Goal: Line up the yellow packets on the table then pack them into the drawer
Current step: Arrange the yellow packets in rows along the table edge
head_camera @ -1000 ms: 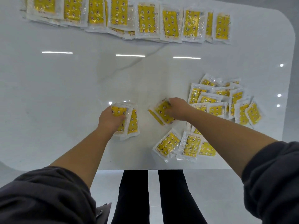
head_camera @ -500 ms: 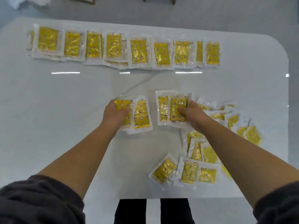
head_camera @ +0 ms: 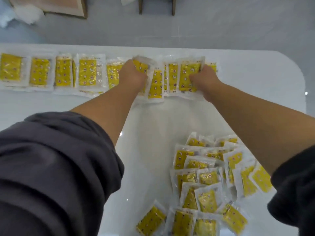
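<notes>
The left hand (head_camera: 133,76) is clenched around a bunch of yellow packets (head_camera: 156,86), held low over the row (head_camera: 85,72) of packets laid side by side along the far side of the white tabletop (head_camera: 153,126). The right hand (head_camera: 203,77) grips a second bunch (head_camera: 188,74) just beside it, near the right end of that row. A loose pile (head_camera: 204,176) of unsorted packets is seen at the near right of the tabletop. No drawer is in view.

Several risks can be judged. Both held bunches overlap packets already placed, so the row may be nudged crooked or doubled up when they are set down. The glossy wrappers may slip and fan out if released together. The right forearm (head_camera: 252,123) is stretched close over the pile, so packets near the edge could be swept off.
</notes>
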A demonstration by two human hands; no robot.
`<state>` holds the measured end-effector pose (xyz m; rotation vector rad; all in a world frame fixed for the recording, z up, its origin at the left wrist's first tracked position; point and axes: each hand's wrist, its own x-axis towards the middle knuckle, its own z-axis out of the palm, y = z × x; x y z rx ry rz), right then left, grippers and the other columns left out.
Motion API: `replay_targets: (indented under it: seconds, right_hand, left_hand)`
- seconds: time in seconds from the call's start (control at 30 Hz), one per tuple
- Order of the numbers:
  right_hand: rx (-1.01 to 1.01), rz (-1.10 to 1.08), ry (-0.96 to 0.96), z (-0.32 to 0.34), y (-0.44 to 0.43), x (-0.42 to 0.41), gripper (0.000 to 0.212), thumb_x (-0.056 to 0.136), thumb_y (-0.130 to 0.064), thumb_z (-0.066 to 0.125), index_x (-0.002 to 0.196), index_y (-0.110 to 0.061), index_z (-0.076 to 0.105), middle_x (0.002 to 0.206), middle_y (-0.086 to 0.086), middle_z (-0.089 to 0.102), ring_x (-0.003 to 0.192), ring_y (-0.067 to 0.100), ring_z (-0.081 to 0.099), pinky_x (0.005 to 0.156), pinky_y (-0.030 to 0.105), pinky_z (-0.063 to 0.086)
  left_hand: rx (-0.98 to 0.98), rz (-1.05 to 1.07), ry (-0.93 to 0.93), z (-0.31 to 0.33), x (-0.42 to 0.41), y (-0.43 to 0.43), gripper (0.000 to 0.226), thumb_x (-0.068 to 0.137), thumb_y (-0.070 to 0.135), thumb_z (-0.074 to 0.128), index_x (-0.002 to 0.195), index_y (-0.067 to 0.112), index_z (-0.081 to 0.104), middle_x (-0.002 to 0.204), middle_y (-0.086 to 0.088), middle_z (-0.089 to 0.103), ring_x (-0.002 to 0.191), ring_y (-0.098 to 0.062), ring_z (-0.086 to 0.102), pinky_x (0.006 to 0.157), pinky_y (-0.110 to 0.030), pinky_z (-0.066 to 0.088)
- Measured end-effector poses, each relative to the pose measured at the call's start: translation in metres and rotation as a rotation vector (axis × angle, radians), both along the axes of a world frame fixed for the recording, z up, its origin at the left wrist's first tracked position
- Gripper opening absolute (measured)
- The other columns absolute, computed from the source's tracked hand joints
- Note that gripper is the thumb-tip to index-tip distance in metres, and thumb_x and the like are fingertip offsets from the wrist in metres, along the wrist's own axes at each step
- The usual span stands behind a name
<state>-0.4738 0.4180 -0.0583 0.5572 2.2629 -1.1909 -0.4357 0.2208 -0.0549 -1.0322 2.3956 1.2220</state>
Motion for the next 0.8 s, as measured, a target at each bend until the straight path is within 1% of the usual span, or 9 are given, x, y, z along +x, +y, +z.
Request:
replay_targets:
  seconds: [0.07, 0.17, 0.23, 0.37, 0.47, 0.53, 0.6, 0.67, 0.8]
  right_hand:
    - [0.139, 0.097, 0.057, -0.006, 0.003, -0.006, 0.031, 0.080, -0.005, 0.050, 0.107, -0.006, 0.063, 0.104, 0.012, 0.067, 0.095, 0.028, 0.064, 0.079, 0.037, 0.055]
    - [0.299, 0.180, 0.154, -0.004, 0.009, -0.007, 0.021, 0.083, -0.009, 0.052, 0.101, -0.006, 0.062, 0.092, 0.005, 0.061, 0.080, 0.022, 0.055, 0.066, 0.029, 0.044]
    - [0.281, 0.138, 0.200, -0.001, 0.016, -0.007, 0.014, 0.085, -0.010, 0.056, 0.096, -0.008, 0.063, 0.088, 0.002, 0.060, 0.077, 0.018, 0.054, 0.063, 0.028, 0.043]
    - [0.175, -0.023, 0.231, 0.005, 0.039, -0.013, 0.010, 0.086, -0.013, 0.057, 0.092, -0.012, 0.065, 0.078, -0.002, 0.059, 0.069, 0.014, 0.055, 0.056, 0.018, 0.044]
    - [0.214, -0.077, 0.193, -0.001, 0.058, -0.017, 0.021, 0.086, -0.017, 0.058, 0.103, -0.014, 0.070, 0.094, 0.000, 0.068, 0.087, 0.018, 0.064, 0.078, 0.028, 0.054]
    - [0.258, -0.050, 0.158, -0.006, 0.065, -0.015, 0.027, 0.087, -0.018, 0.057, 0.112, -0.014, 0.069, 0.109, 0.001, 0.069, 0.100, 0.019, 0.064, 0.088, 0.029, 0.052]
    - [0.296, 0.000, 0.149, -0.009, 0.069, -0.011, 0.029, 0.089, -0.015, 0.053, 0.114, -0.012, 0.066, 0.113, 0.002, 0.067, 0.106, 0.021, 0.062, 0.087, 0.022, 0.046]
    - [0.327, 0.065, 0.156, -0.005, 0.071, -0.002, 0.021, 0.090, -0.011, 0.049, 0.106, -0.011, 0.064, 0.105, 0.004, 0.065, 0.102, 0.026, 0.058, 0.078, 0.019, 0.040]
    - [0.352, 0.190, 0.208, 0.016, 0.071, 0.032, 0.046, 0.095, -0.012, 0.050, 0.141, -0.011, 0.043, 0.144, 0.005, 0.045, 0.131, 0.019, 0.043, 0.103, 0.021, 0.030]
  left_hand:
    - [-0.079, -0.008, 0.021, -0.005, -0.006, 0.005, 0.032, 0.084, 0.008, 0.059, 0.116, 0.013, 0.057, 0.114, -0.003, 0.061, 0.101, -0.020, 0.058, 0.075, -0.028, 0.046]
    - [-0.201, 0.025, 0.065, -0.006, -0.005, 0.005, 0.025, 0.087, 0.007, 0.056, 0.111, 0.010, 0.056, 0.105, -0.004, 0.062, 0.091, -0.020, 0.056, 0.067, -0.028, 0.039]
    - [-0.235, 0.056, 0.074, -0.001, -0.002, 0.002, 0.028, 0.088, 0.009, 0.058, 0.115, 0.011, 0.052, 0.097, -0.001, 0.055, 0.084, -0.017, 0.050, 0.066, -0.027, 0.037]
    - [-0.186, 0.150, 0.084, 0.005, 0.003, -0.012, 0.051, 0.083, 0.013, 0.068, 0.127, 0.018, 0.043, 0.099, 0.005, 0.051, 0.086, -0.016, 0.051, 0.071, -0.026, 0.042]
    - [-0.211, 0.158, 0.036, 0.001, 0.004, -0.022, 0.063, 0.082, 0.012, 0.071, 0.135, 0.018, 0.038, 0.104, 0.002, 0.052, 0.092, -0.019, 0.052, 0.076, -0.028, 0.044]
    - [-0.259, 0.169, -0.022, -0.003, 0.005, -0.025, 0.072, 0.081, 0.013, 0.072, 0.141, 0.018, 0.034, 0.122, -0.004, 0.053, 0.111, -0.023, 0.053, 0.089, -0.033, 0.047]
    - [-0.354, 0.170, -0.085, -0.006, 0.009, -0.025, 0.075, 0.080, 0.016, 0.071, 0.144, 0.016, 0.032, 0.140, -0.009, 0.044, 0.129, -0.028, 0.043, 0.101, -0.041, 0.042]
    - [-0.401, 0.160, -0.110, -0.003, 0.018, -0.022, 0.074, 0.081, 0.020, 0.071, 0.143, 0.017, 0.032, 0.144, -0.009, 0.037, 0.133, -0.030, 0.035, 0.103, -0.045, 0.037]
    - [-0.399, 0.090, -0.068, 0.010, 0.055, -0.006, 0.073, 0.079, 0.026, 0.073, 0.141, 0.020, 0.035, 0.141, -0.006, 0.039, 0.132, -0.027, 0.036, 0.101, -0.046, 0.035]
